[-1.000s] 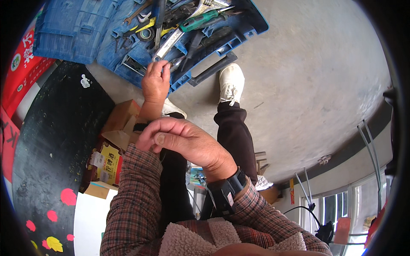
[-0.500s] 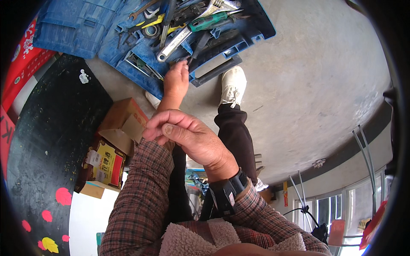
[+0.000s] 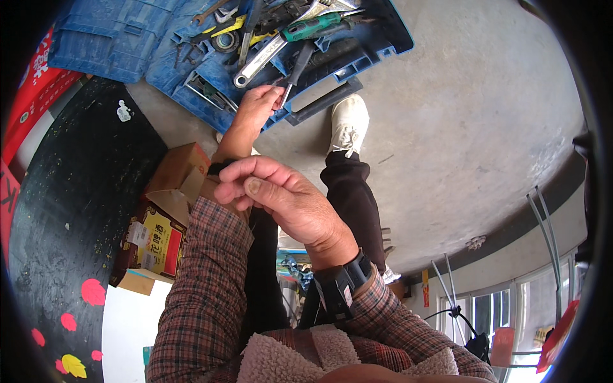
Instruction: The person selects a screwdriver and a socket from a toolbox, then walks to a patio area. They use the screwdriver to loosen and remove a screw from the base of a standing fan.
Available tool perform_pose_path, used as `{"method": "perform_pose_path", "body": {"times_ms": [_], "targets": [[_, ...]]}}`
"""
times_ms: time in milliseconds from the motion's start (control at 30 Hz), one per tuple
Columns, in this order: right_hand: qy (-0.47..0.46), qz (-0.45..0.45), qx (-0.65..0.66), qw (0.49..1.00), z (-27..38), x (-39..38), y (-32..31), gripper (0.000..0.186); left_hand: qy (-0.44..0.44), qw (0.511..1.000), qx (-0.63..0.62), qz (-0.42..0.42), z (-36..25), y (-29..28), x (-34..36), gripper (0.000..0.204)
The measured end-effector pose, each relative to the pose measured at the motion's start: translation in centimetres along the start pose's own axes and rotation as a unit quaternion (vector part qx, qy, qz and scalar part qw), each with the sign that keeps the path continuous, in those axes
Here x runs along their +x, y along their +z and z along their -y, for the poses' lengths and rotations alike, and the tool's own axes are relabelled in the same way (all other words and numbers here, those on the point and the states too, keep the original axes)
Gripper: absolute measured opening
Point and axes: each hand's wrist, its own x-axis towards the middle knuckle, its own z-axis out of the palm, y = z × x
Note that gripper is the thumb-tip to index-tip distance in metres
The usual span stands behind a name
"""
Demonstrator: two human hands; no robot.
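Note:
A blue plastic toolbox [image 3: 220, 118] lies open on the floor at the top. At its near edge my left hand [image 3: 257, 105] has its fingertips closed at the metal shaft of a dark-handled screwdriver [image 3: 302, 62]; the exact contact is partly hidden. Beside it lie a shiny ring spanner [image 3: 260, 62] and a green-handled screwdriver [image 3: 311, 28]. Closer to me, my right hand [image 3: 287, 203] hangs in the air over my left forearm. Its fingers are curled and the thumb presses toward them; whatever may be between them cannot be made out.
A yellow pair of pliers [image 3: 233, 27] and several other tools fill the box. A cardboard box [image 3: 172, 172] and a printed carton [image 3: 156, 242] stand at left, by a dark board [image 3: 57, 191]. My white shoe [image 3: 349, 124] is near the toolbox handle [image 3: 325, 102].
My left hand has shifted left and turned, with its fingertips at the screwdriver's shaft, which now shows. The screwdriver has tilted slightly. My right hand keeps its curled pose.

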Motion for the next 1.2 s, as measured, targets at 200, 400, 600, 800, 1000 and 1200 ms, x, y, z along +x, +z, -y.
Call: {"method": "perform_pose_path", "body": {"times_ms": [200,400,600,800,1000,1200], "targets": [[-0.004,0.002,0.008,1.0,0.1,-0.2,0.0,0.029,-0.007,0.998,-0.048,0.032,-0.5,0.5,-0.9,0.024],[-0.019,-0.004,0.003,1.0,0.1,-0.5,0.0,0.027,-0.008,0.988,-0.118,0.101,-1.6,2.1,-2.1,0.023],[-0.273,-0.26,0.01,0.926,0.6,-0.4,-1.3,0.016,0.024,0.928,-0.342,0.145,-3.0,4.0,-9.2,0.017],[-0.197,-0.371,0.089,0.903,0.1,-0.1,-1.9,0.019,-0.04,0.877,-0.472,0.08,-4.2,5.1,-16.3,0.019],[-0.111,-0.306,0.097,0.941,-0.4,-0.4,-2.0,0.014,-0.004,0.861,-0.506,0.047,-3.6,5.5,-16.4,0.019],[-0.093,-0.279,0.084,0.952,-1.3,-0.1,-1.6,0.019,0.005,0.867,-0.498,0.0,-2.9,4.4,-16.0,0.023]]}}
